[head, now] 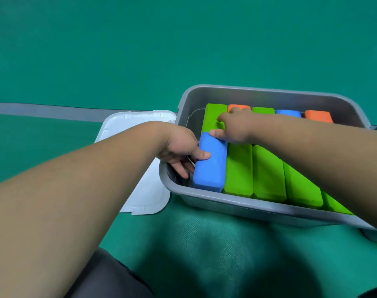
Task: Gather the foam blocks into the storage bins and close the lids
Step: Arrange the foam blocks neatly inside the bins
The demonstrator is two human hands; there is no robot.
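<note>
Grey-walled, the bin (237, 204) holds the blue foam block (211, 164) at its left end (green blocks (267, 175) alongside). The left hand (179, 151) has its grip clamped on it, thumb on top; the right hand (234, 125) presses the far blocks, grip apart. The white lid (148, 190) lies beside the bin.

Grey storage bin (226, 203) open, upright. Near row: blue block (209, 168) at the left end, green blocks (239, 168) packed beside it. Far row (318, 116): green, orange, blue, partly hidden. White lid (144, 190) lies flat to the left, possibly tucked under the bin.
</note>
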